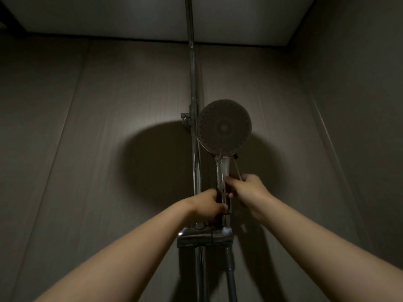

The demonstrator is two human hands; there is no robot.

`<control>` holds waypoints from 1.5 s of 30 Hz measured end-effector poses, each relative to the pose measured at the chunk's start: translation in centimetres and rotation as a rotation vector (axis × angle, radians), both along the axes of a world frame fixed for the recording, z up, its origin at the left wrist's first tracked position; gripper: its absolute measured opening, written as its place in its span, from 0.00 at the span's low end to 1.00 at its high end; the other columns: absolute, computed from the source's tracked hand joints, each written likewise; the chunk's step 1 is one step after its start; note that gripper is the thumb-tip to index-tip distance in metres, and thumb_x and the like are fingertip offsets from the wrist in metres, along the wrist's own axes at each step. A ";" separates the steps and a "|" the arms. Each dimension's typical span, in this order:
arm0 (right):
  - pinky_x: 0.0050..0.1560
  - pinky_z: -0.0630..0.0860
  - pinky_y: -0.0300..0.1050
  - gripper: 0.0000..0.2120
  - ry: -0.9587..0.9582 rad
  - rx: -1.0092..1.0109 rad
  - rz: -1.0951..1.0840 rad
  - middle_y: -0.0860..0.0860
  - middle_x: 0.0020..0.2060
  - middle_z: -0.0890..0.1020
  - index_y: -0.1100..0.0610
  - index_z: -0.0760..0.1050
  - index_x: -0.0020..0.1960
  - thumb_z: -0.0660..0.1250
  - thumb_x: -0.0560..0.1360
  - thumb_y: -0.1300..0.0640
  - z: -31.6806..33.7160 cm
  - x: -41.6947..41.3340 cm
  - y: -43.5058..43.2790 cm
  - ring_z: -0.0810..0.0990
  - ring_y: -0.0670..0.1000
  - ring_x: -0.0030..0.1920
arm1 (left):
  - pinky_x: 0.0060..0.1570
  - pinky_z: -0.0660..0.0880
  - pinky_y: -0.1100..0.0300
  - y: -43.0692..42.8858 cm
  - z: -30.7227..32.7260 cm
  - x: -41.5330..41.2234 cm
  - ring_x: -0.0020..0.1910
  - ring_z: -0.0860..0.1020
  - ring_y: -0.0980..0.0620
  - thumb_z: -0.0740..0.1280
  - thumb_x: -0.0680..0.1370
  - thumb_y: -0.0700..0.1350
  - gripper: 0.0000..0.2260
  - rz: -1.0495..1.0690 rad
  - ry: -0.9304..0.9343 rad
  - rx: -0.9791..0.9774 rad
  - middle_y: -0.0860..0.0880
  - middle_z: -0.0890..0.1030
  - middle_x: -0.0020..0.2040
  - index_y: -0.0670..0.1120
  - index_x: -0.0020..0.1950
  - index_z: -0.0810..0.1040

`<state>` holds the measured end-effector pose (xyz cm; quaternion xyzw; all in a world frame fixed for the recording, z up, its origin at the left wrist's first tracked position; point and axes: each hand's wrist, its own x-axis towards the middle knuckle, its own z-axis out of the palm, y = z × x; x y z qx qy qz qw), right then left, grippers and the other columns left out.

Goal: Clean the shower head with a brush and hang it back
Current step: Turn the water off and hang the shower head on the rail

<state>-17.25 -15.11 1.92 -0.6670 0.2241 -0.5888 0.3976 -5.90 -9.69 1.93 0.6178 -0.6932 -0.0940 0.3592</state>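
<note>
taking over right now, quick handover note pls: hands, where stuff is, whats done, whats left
Left hand: grip curled round the lower handle of the round dark-faced chrome shower head.
Right hand: grip round the same handle, just above the left.
Shower head: upright, facing the camera, beside the vertical chrome rail; grey hose below.
Brush: not clearly in view; a thin stick by the right hand is too dark to identify.
Done: cannot tell.
Left: confirm scrubbing, seat the head in its holder (hidden by the hands), let go.

Centre frame: shower head (224,127) just right of pipe (193,83). Below it, left hand (209,205) and right hand (248,188) on its handle. Hose (230,269) bottom centre.
</note>
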 end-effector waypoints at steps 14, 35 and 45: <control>0.36 0.74 0.39 0.02 -0.133 0.062 0.226 0.54 0.37 0.82 0.57 0.79 0.44 0.69 0.74 0.59 -3.0 -0.6 -1.1 0.79 0.49 0.36 | 0.53 0.79 0.50 -1.2 -3.2 0.1 0.48 0.82 0.50 0.71 0.73 0.38 0.14 0.089 0.386 -0.563 0.46 0.83 0.48 0.44 0.58 0.78; 0.31 0.66 0.40 0.12 -0.063 0.046 -0.018 0.52 0.33 0.77 0.59 0.79 0.47 0.61 0.79 0.53 -4.6 -1.4 -0.8 0.72 0.48 0.30 | 0.44 0.80 0.61 2.0 -3.7 -1.0 0.41 0.83 0.54 0.69 0.75 0.39 0.04 0.122 0.271 -0.691 0.47 0.83 0.42 0.45 0.48 0.81; 0.32 0.64 0.40 0.16 0.219 -0.138 -0.297 0.49 0.26 0.73 0.56 0.72 0.34 0.57 0.80 0.58 -8.2 -6.8 0.0 0.70 0.47 0.28 | 0.34 0.77 0.65 0.7 -6.8 -7.4 0.30 0.77 0.52 0.56 0.82 0.46 0.14 -0.248 0.530 -0.081 0.39 0.77 0.40 0.38 0.45 0.76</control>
